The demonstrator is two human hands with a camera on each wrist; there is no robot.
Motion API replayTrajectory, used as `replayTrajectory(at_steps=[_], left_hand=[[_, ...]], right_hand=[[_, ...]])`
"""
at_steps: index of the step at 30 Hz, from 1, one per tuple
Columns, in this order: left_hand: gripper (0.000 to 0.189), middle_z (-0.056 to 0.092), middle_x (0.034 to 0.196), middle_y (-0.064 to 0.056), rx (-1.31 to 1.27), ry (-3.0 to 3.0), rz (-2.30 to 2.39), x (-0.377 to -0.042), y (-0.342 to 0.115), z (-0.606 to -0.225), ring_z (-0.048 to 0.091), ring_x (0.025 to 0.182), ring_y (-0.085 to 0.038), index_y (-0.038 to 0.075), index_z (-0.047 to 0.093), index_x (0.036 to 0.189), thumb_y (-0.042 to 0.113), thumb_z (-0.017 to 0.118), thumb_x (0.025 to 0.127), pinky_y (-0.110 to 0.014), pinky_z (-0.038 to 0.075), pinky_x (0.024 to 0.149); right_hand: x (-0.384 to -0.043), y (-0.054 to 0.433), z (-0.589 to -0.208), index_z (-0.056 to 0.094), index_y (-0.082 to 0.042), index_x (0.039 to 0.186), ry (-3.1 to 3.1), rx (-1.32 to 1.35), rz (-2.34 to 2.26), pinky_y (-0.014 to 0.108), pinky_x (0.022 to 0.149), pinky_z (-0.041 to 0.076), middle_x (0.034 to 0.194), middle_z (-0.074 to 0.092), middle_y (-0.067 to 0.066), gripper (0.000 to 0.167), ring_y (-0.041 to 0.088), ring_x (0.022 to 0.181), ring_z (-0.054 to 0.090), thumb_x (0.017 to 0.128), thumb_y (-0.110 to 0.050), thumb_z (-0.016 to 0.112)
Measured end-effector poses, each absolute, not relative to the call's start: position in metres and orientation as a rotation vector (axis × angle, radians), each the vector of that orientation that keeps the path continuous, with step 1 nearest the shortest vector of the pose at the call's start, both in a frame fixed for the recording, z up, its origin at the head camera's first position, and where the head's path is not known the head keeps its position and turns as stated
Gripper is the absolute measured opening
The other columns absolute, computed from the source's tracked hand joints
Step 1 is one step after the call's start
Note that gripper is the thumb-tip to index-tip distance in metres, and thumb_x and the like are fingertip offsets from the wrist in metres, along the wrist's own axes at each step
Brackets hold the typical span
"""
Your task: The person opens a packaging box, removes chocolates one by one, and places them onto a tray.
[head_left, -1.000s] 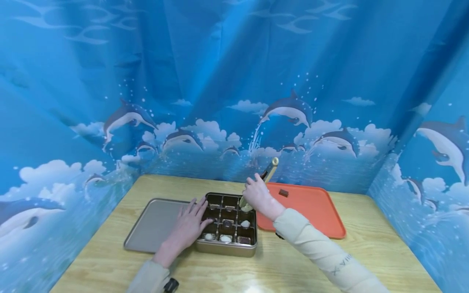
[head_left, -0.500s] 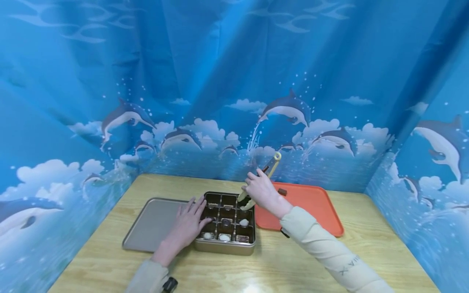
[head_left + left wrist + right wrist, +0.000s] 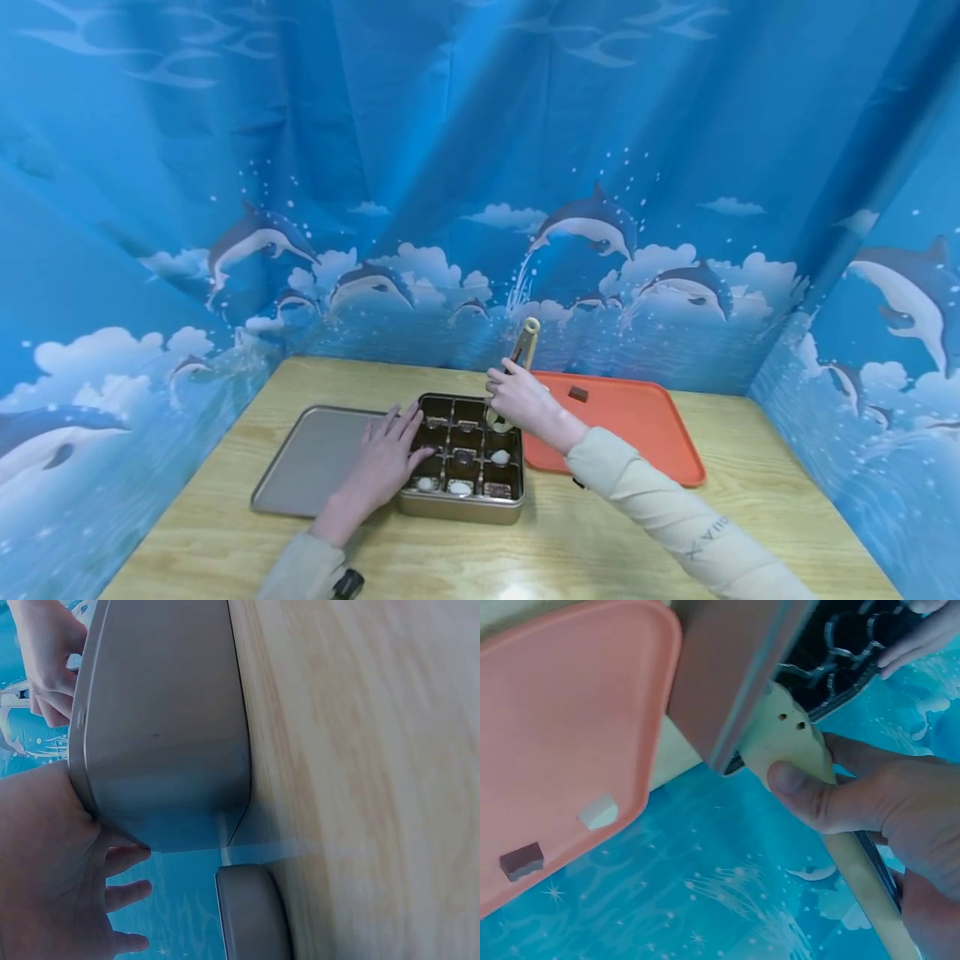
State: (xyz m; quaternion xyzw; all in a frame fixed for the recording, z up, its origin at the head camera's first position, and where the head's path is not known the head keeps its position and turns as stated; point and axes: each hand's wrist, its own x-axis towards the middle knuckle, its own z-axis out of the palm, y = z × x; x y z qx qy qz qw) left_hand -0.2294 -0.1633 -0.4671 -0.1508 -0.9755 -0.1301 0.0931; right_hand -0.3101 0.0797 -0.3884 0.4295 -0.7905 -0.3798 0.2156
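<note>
My right hand (image 3: 525, 402) grips yellowish tongs (image 3: 528, 333) upright, their heads down in the back right compartment of a metal box (image 3: 461, 510) with a dark divided insert. The right wrist view shows my thumb (image 3: 799, 791) pressing a broad tong head (image 3: 784, 735) that overlaps the box's rim; what lies between the heads is hidden. My left hand (image 3: 378, 462) rests with spread fingers along the box's left rim. White pieces (image 3: 460, 488) and a dark brown piece (image 3: 498, 490) sit in the front row, a white piece (image 3: 501, 457) in the middle right compartment.
An orange-red tray (image 3: 637, 442) lies right of the box, bearing a brown block (image 3: 578, 393) and a white piece (image 3: 598, 812). At the left is a flat grey metal lid (image 3: 318, 454), partly under my left arm. A blue dolphin curtain (image 3: 480, 208) stands behind the wooden table (image 3: 600, 542).
The tongs spread apart over the back right compartment half a second ago; now their arms are closer together and the handle end has swung left. My left hand stays put.
</note>
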Motion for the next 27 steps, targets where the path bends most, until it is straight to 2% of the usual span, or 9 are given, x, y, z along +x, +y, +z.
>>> replayTrajectory(at_steps=[7,11,18,24,27], left_hand=[[0.067,0.030,0.164,-0.013,-0.446,-2.902,-0.383,-0.230,-0.163,-0.469,0.024,0.151,-0.041,0.000,0.040,0.153,0.043,0.053,0.103,-0.069,0.019,0.119],[0.067,0.030,0.164,-0.014,-0.444,-2.898,-0.388,-0.230,-0.164,-0.469,0.025,0.151,-0.041,0.000,0.040,0.153,0.043,0.053,0.104,-0.070,0.019,0.118],[0.065,0.032,0.163,-0.015,-0.441,-2.877,-0.404,-0.229,-0.164,-0.467,0.026,0.150,-0.042,-0.001,0.042,0.152,0.041,0.055,0.103,-0.070,0.019,0.118],[0.065,0.032,0.163,-0.015,-0.441,-2.889,-0.409,-0.229,-0.164,-0.467,0.025,0.150,-0.042,-0.001,0.041,0.152,0.040,0.055,0.103,-0.070,0.018,0.118],[0.066,0.032,0.163,-0.015,-0.443,-2.890,-0.412,-0.229,-0.163,-0.468,0.025,0.150,-0.042,0.000,0.041,0.152,0.041,0.055,0.103,-0.070,0.018,0.118]], right_hand=[[-0.313,0.085,-0.391,0.081,-0.031,0.091,-2.228,1.178,-0.954,0.034,0.084,0.037,0.098,0.072,-0.014,0.009,0.014,0.096,0.054,0.088,-0.022,0.081],[-0.310,0.090,-0.382,0.080,-0.031,0.090,-2.236,1.139,-0.884,0.034,0.082,0.037,0.091,0.069,-0.012,0.014,0.015,0.092,0.054,0.086,-0.018,0.082],[-0.307,0.112,-0.373,0.077,-0.035,0.109,-2.246,1.094,-0.703,0.038,0.084,0.041,0.097,0.071,-0.009,0.032,0.018,0.097,0.056,0.082,-0.020,0.085],[-0.304,0.133,-0.382,0.074,-0.030,0.121,-2.269,1.064,-0.493,0.041,0.084,0.044,0.105,0.072,-0.005,0.052,0.020,0.101,0.057,0.072,-0.027,0.091],[-0.301,0.143,-0.386,0.072,-0.027,0.126,-2.302,1.036,-0.398,0.043,0.085,0.045,0.108,0.071,-0.002,0.057,0.022,0.102,0.057,0.072,-0.026,0.091]])
